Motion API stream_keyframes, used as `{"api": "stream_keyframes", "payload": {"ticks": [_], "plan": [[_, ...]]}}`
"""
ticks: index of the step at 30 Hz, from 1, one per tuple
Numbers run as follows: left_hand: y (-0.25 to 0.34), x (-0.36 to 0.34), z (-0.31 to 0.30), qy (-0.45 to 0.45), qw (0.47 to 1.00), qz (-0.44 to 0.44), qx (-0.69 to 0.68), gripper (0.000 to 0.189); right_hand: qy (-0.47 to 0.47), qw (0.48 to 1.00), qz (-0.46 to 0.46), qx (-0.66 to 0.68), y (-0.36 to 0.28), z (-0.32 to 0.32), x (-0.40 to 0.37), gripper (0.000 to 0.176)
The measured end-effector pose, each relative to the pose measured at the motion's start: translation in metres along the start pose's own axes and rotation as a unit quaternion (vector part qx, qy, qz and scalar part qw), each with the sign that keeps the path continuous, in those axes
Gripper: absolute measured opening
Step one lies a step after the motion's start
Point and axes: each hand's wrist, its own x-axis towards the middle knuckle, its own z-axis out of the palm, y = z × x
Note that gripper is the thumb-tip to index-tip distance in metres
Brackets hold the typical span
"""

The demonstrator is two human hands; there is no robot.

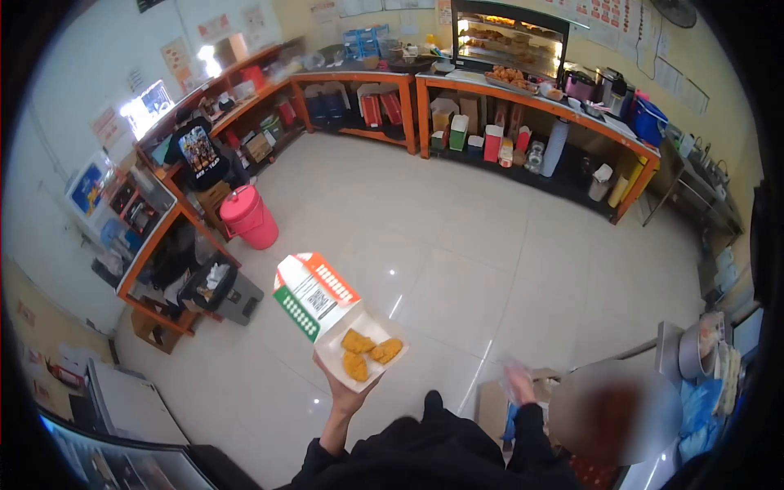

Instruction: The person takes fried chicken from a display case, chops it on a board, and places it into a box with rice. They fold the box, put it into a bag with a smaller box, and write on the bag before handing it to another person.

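Your left hand (347, 394) is clamped beneath the open white cardboard nugget box (327, 306); it is probably light and flimsy. Your right hand (518, 382) is blurred, its state unclear.

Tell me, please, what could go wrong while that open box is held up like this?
The open box rests on the left hand alone, from below; a tilt could slide the three fried pieces onto the tiled floor. The raised lid could also flop and unbalance it.

box (317, 298): centre of frame, on the left hand (347, 396)
nuggets (369, 353): in the box's lower half
right hand (518, 382): lower right of the box, apart
bin (249, 216): upper left of the box
display case (510, 37): top of frame, on the counter (531, 102)
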Motion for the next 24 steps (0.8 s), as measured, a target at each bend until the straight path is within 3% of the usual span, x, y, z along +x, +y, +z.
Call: {"api": "stream_keyframes", "payload": {"ticks": [1, 2, 3, 4, 5, 7, 10, 13, 14, 15, 17, 20, 22, 24], "plan": [[-0.009, 0.023, -0.001, -0.013, 1.0, 0.006, 0.001, 0.116, 0.011, 0.984, 0.148, -0.097, -0.101, 0.059, 0.045, 0.042], [-0.009, 0.051, 0.006, -0.01, 0.996, -0.064, -0.065, 0.117, -0.074, 0.995, 0.008, 0.063, -0.137, 0.089, 0.095, 0.04], [-0.003, 0.075, 0.01, -0.007, 0.982, -0.133, -0.134, 0.117, -0.135, 0.984, -0.056, -0.098, -0.148, 0.124, 0.171, 0.039], [-0.004, 0.095, 0.014, -0.005, 0.958, -0.203, -0.203, 0.118, -0.142, 0.986, -0.091, -0.019, -0.185, 0.169, 0.212, 0.039], [-0.014, 0.12, 0.023, 0.004, 0.954, -0.201, -0.224, 0.119, -0.183, 0.98, 0.046, -0.062, -0.239, 0.206, 0.255, 0.041], [-0.039, 0.171, 0.034, 0.011, 0.951, -0.181, -0.249, 0.119, -0.199, 0.969, -0.074, -0.124, -0.287, 0.27, 0.335, 0.036], [-0.084, 0.26, 0.047, -0.026, 0.965, -0.091, -0.245, 0.11, -0.21, 0.948, -0.127, -0.202, -0.308, 0.325, 0.466, 0.035], [-0.134, 0.376, 0.069, 0.023, 0.952, -0.118, -0.282, 0.078, -0.159, 0.933, -0.242, -0.215, -0.211, 0.308, 0.591, 0.035], [-0.142, 0.415, 0.079, 0.039, 0.942, -0.119, -0.311, 0.07, -0.177, 0.893, -0.184, -0.371, -0.196, 0.289, 0.609, 0.03], [-0.129, 0.464, 0.089, 0.05, 0.926, -0.11, -0.357, 0.063, -0.135, 0.791, -0.246, -0.544, -0.094, 0.249, 0.664, 0.025], [-0.146, 0.546, 0.105, 0.059, 0.904, -0.132, -0.402, 0.062, -0.198, 0.72, -0.093, -0.659, -0.073, 0.171, 0.594, 0.026], [-0.211, 0.658, 0.129, 0.086, 0.904, -0.146, -0.393, 0.068, -0.286, 0.659, 0.052, -0.693, -0.076, 0.087, 0.521, 0.036], [-0.244, 0.735, 0.146, 0.047, 0.921, -0.11, -0.371, 0.063, -0.315, 0.634, 0.132, -0.694, -0.09, 0.062, 0.516, 0.039], [-0.294, 0.807, 0.168, 0.003, 0.929, -0.092, -0.358, 0.057, -0.28, 0.64, 0.225, -0.679, -0.124, 0.078, 0.568, 0.034]]}}
